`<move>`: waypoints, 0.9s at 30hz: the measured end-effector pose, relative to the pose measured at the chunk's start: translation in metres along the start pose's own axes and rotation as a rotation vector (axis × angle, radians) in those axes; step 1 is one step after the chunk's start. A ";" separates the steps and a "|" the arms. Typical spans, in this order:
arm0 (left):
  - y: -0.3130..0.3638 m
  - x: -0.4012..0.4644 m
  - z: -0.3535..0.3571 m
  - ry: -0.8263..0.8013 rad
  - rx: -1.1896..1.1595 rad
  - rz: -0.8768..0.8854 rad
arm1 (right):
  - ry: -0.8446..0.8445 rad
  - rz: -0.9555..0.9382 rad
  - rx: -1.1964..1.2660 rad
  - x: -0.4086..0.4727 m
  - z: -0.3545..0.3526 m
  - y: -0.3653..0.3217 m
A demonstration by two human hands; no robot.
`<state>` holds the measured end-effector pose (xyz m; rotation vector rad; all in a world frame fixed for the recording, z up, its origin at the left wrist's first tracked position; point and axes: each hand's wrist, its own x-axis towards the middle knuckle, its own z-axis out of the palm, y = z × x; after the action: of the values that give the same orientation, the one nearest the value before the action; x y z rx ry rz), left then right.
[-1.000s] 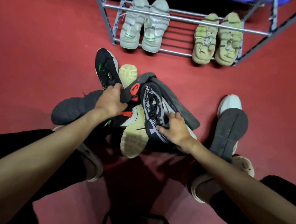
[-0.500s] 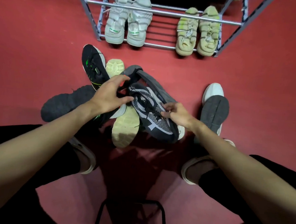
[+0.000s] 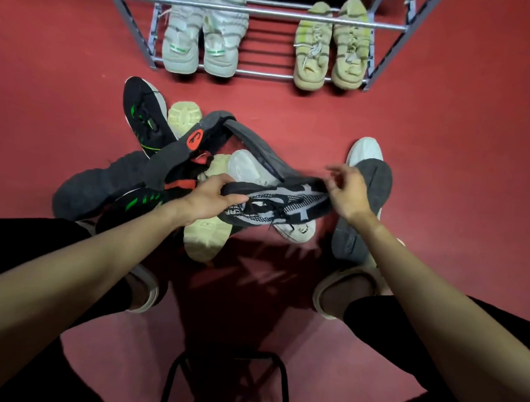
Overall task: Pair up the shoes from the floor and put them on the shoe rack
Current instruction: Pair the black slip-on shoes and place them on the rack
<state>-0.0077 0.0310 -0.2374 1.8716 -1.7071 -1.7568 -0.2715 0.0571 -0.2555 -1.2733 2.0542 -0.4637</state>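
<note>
Patterned shoe (image 3: pixel 275 206) now swung sideways betw. hands. L hand (image 3: pixel 210 198) grips its heel end; R hand (image 3: pixel 348 190) at toe, fingers loose, blurred. Shoe rack (image 3: pixel 267 12) beyond both.

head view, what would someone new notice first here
First, the tangled pile of loose shoes on the red floor, mid-frame. Over it, the left hand grips one end of a black-and-white patterned sneaker, with the right hand at its other end. Behind, at the top of the frame, the shoe rack holds two neat pairs: pale grey and yellowish.
</note>
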 end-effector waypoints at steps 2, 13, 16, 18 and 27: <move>-0.005 -0.002 -0.001 0.055 -0.088 -0.025 | 0.157 0.177 -0.110 0.003 -0.002 0.015; -0.004 -0.004 0.002 0.163 -0.345 -0.102 | -0.014 0.581 -0.508 -0.019 0.042 0.055; -0.002 -0.006 0.006 0.162 -0.397 -0.105 | 0.046 0.648 -0.359 -0.017 0.037 0.054; -0.002 -0.005 0.005 0.173 -0.435 -0.110 | 0.190 0.688 -0.170 -0.015 0.030 0.038; -0.003 0.003 -0.003 0.298 -0.538 -0.109 | -0.080 0.362 1.809 -0.014 -0.009 0.004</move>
<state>-0.0045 0.0288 -0.2401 1.8696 -0.9287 -1.6455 -0.2760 0.0711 -0.2459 0.1909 0.9147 -1.4908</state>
